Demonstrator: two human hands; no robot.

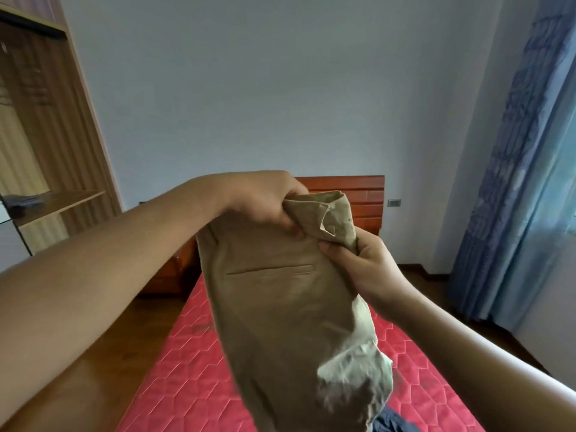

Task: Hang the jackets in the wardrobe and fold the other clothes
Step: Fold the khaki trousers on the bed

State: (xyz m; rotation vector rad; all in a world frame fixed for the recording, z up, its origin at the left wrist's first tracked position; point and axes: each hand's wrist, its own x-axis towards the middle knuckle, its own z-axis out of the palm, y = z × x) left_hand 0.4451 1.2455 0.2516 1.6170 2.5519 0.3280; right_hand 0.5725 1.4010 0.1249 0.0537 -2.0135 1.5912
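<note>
Nearest, a dark blue garment [393,424] is cut off by the bottom edge, just under the khaki trousers [280,322], whose lower end is also out of frame. The trousers hang above the red mattress [187,369], both hands clamped on the bunched waistband, left hand [265,199] just above right hand [363,265]. Farther left, the open wardrobe [46,135] holds on its shelf [67,199] something blurred beyond telling.

A red quilted mattress [193,369] runs from near to far, ending at a reddish wooden headboard [367,198] against a pale blue wall [265,88]. A socket [394,202] sits just right of the headboard. Blue curtains [514,182] hang on the right. Brown wooden floor [131,369] lies left of the mattress.
</note>
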